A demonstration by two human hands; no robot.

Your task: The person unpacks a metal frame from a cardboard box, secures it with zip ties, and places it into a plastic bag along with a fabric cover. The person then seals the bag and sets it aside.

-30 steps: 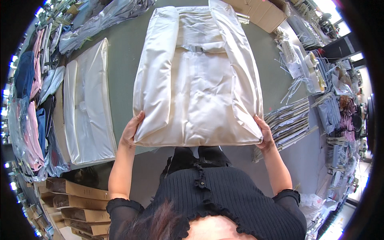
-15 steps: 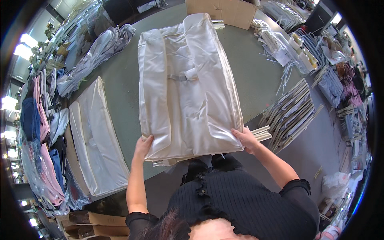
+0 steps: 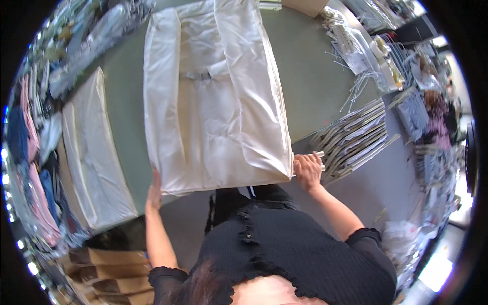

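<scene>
A large folded white garment point(image 3: 213, 101) in shiny clear wrap lies lengthwise on the green table point(image 3: 315, 91), its near end hanging over the table's front edge. My left hand point(image 3: 152, 195) grips the garment's near left corner from below. At the near right corner, my right hand point(image 3: 307, 170) is curled on the wrap's edge, right beside a stack of flat grey packets point(image 3: 356, 142). My black ruffled top fills the lower middle.
A second white wrapped garment point(image 3: 96, 157) lies on the table's left side. Pink and blue clothes point(image 3: 30, 168) hang along the left rim. Brown cardboard boxes point(image 3: 112, 264) sit at the lower left. Plastic bags and loose hangers point(image 3: 356, 56) crowd the right end.
The garment has swung to a tilt, its near end now toward the left. My left hand has dropped lower on the left corner, and my right hand has curled at the right corner.
</scene>
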